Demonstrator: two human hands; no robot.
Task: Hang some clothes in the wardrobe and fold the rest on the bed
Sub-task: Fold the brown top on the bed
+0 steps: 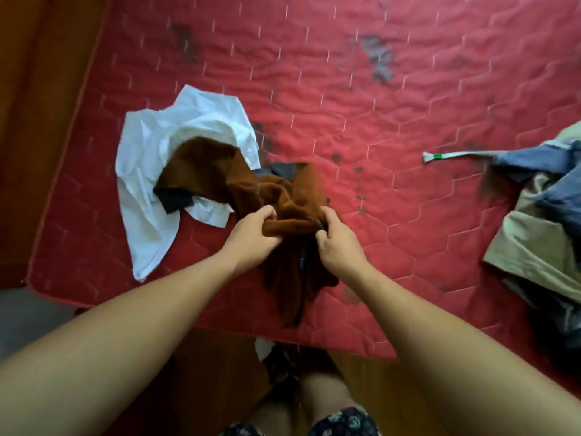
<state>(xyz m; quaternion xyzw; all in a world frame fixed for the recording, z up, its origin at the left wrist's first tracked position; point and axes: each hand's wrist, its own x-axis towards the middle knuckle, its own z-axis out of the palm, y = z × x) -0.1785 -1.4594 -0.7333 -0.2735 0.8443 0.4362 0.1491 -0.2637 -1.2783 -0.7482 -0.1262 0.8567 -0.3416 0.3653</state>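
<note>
Two bare hands meet over a red quilted mattress (345, 89) stitched in hexagons. Between them is one rust-brown fleecy garment (251, 187), bunched up close to the bed's near edge. The left hand (251, 237) has its fingers and thumb curled tightly into a fold on the garment's left. The right hand (339, 247) grips the same bunched edge on the right, fingers curled in. The cloth runs from one fist to the other, hangs below them, and trails away onto one crumpled white shirt (147, 158) lying to the left. One heap of blue and beige clothes (540, 221) sits well apart at the right, with one white drawstring (446, 156) poking from it.
</note>
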